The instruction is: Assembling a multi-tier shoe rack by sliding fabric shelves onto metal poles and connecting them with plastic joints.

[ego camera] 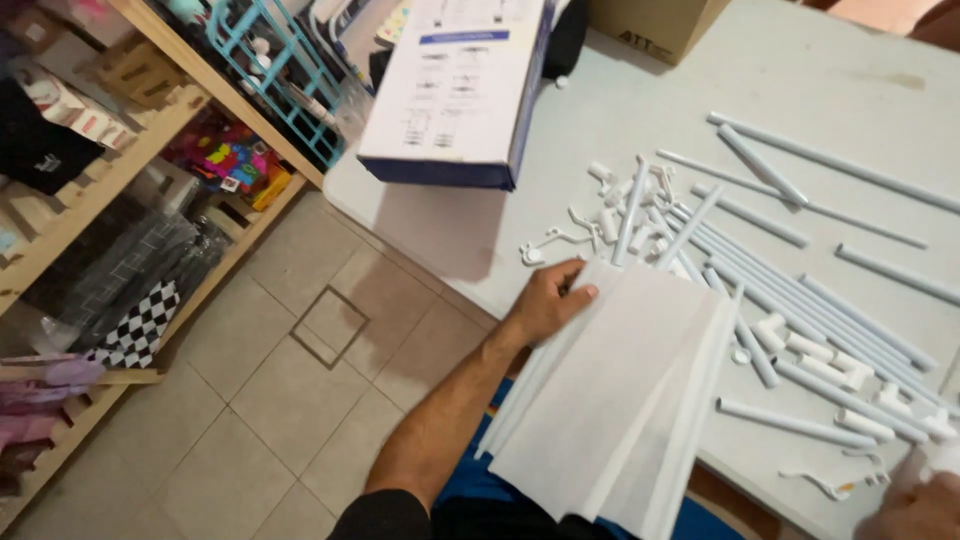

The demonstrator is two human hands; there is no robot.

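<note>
The wooden shelves (120,150) stand at far left above the tiled floor (300,350). The left hand (545,300) grips the top edge of a stack of white sheets (620,390) overhanging the table's (600,130) near edge. White tubes (800,290) lie scattered beyond, on the table. The right hand (915,505) shows at the lower right corner; its grip cannot be determined.

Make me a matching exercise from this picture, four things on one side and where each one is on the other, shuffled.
Things:
1. stack of white fabric panels
2. white and blue cardboard box
3. long white plastic tubes
4. brown cardboard box

Places:
A. spread across the table's right side
B. at the table's far edge, top of the view
C. under the left hand
D. overhanging the table's left corner

Pairs: 1-C, 2-D, 3-A, 4-B
</note>
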